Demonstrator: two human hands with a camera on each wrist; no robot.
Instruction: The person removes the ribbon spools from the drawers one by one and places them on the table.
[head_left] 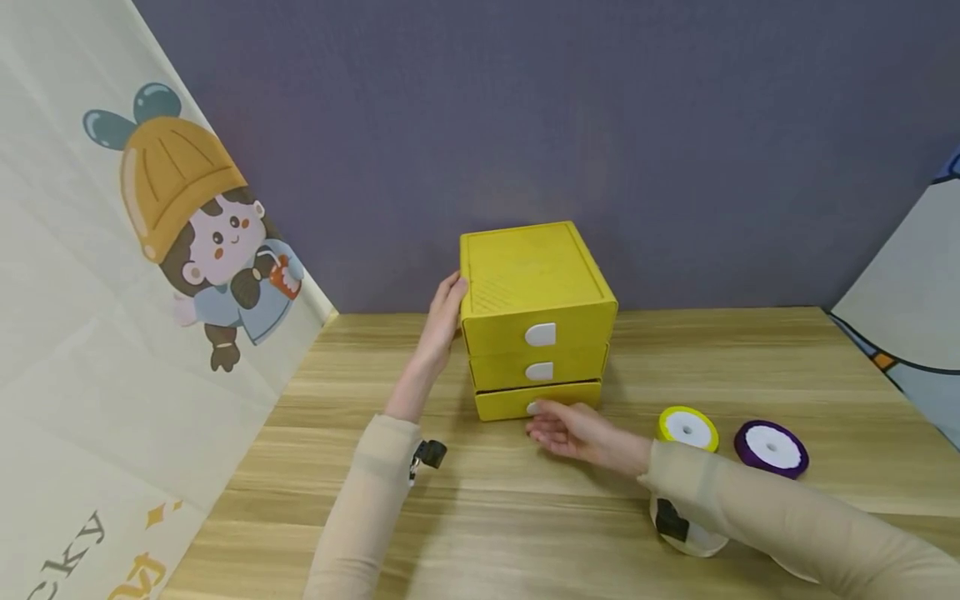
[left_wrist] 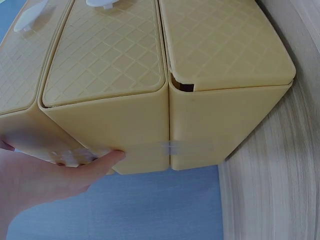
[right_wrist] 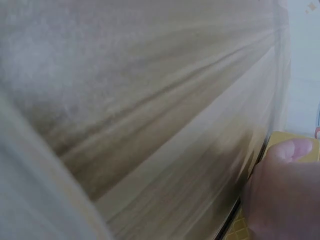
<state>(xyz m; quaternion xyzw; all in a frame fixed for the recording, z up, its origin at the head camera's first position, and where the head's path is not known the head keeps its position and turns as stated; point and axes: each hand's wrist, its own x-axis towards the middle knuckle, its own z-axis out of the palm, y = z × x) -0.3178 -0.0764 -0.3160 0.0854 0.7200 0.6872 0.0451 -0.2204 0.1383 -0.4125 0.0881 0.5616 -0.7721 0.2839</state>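
A yellow three-drawer box [head_left: 536, 267] stands against the back wall in the head view. My left hand [head_left: 444, 321] rests along its left side, fingers fairly straight, touching the wall of the box in the left wrist view. At the bottom drawer [head_left: 498, 406], my right hand [head_left: 573, 429] has thumb and fingertips at the white handle [head_left: 532, 408], with the other fingers curled below. That drawer's front stands slightly out, showing a dark gap along its top. Both upper drawers look closed. In the right wrist view the hand partly hides the drawer front.
Right of the box lie a yellow ribbon spool [head_left: 687, 429] and a purple ribbon spool [head_left: 772, 448]. A pale round item [head_left: 697, 542] sits partly hidden under my right sleeve. A dark blue wall [head_left: 525, 125] closes off the wooden table [head_left: 360, 367] behind.
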